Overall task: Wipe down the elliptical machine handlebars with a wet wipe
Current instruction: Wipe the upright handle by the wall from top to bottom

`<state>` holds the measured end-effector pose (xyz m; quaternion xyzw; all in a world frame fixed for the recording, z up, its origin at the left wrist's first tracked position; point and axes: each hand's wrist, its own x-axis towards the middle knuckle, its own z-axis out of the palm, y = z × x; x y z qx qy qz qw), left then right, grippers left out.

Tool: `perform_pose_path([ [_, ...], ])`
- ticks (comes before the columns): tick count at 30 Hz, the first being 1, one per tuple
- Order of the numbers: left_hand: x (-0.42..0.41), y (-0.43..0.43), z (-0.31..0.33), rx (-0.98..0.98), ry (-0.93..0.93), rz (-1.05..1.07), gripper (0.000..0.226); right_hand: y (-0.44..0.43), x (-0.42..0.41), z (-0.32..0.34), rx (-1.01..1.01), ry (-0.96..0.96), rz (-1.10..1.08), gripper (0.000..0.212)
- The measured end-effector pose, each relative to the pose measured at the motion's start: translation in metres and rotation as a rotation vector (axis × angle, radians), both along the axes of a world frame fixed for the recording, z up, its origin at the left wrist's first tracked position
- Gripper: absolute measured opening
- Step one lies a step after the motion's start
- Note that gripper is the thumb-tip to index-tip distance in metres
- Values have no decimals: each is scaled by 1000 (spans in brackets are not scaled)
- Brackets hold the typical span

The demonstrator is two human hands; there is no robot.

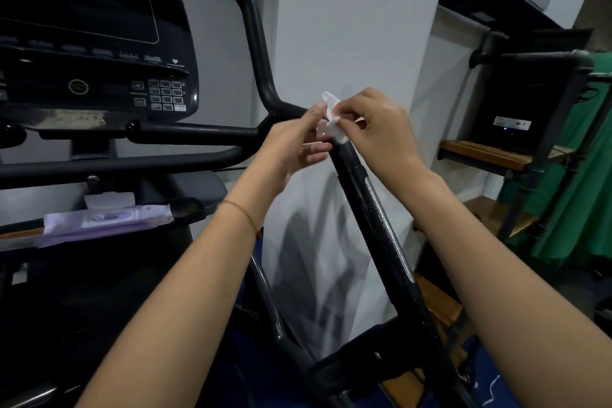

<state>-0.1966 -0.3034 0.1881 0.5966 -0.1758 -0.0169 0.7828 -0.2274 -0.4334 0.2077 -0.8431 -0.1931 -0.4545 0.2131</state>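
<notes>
A small white wet wipe (332,116) is held up at the top end of the black right handlebar (374,209), which slants down toward the lower right. My left hand (294,146) pinches the wipe's left edge with thumb and forefinger. My right hand (377,129) pinches its right side from above. Both hands meet right over the handlebar's tip. The wipe is crumpled and partly hidden by my fingers.
The machine's dark console (96,33) with a keypad fills the upper left, framed by a curved black bar (255,30). A purple wipe pack (106,219) lies on the ledge below. A white wall (351,26) is behind; wooden shelves (486,156) and green cloth (583,192) stand right.
</notes>
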Motion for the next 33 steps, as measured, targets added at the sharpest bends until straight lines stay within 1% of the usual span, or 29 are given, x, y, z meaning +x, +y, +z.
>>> perform_pose_path([
  [2, -8, -3, -5, -110, 33, -88, 27, 4, -2, -7, 4, 0, 41, 10],
  [5, -12, -5, -10, -171, -3, -72, 16, 2, -4, -16, -20, 36, 37, 9],
  [7, -12, -6, -17, -189, 5, 9, 13, -4, -7, -22, 26, 47, 68, 12],
  [8, -8, -5, -21, -201, 20, 85, 13, -9, -9, -26, 78, 57, 63, 15],
  [10, 4, -4, -28, -231, 50, 259, 12, -23, -8, -37, 146, 127, -25, 23],
  [12, 15, -8, -36, -249, 72, 358, 9, -33, -4, -48, 131, 264, -137, 28],
  [13, 17, -14, -39, -253, 80, 361, 5, -34, -2, -53, 130, 305, -156, 29],
  [15, 16, -29, -44, -258, 84, 313, 12, -32, -2, -58, 106, 308, -178, 30],
  [16, 14, -37, -48, -258, 77, 289, 12, -30, -2, -59, 78, 297, -192, 32],
  [18, 9, -51, -56, -264, 12, 309, 12, -29, -4, -60, 54, 289, -205, 33],
  [21, 11, -59, -63, -165, -160, 421, 19, -29, -5, -59, 54, 301, -210, 32],
  [23, 14, -58, -62, -143, -191, 443, 24, -28, -5, -60, 58, 302, -204, 32],
  [27, 11, -58, -67, -226, -129, 422, 13, -28, -6, -60, 67, 300, -207, 32],
  [31, 22, -56, -52, -322, 6, 420, 12, -27, -8, -60, 82, 313, -197, 31],
  [33, 24, -55, -51, -337, 39, 384, 12, -26, -8, -60, 68, 319, -206, 31],
])
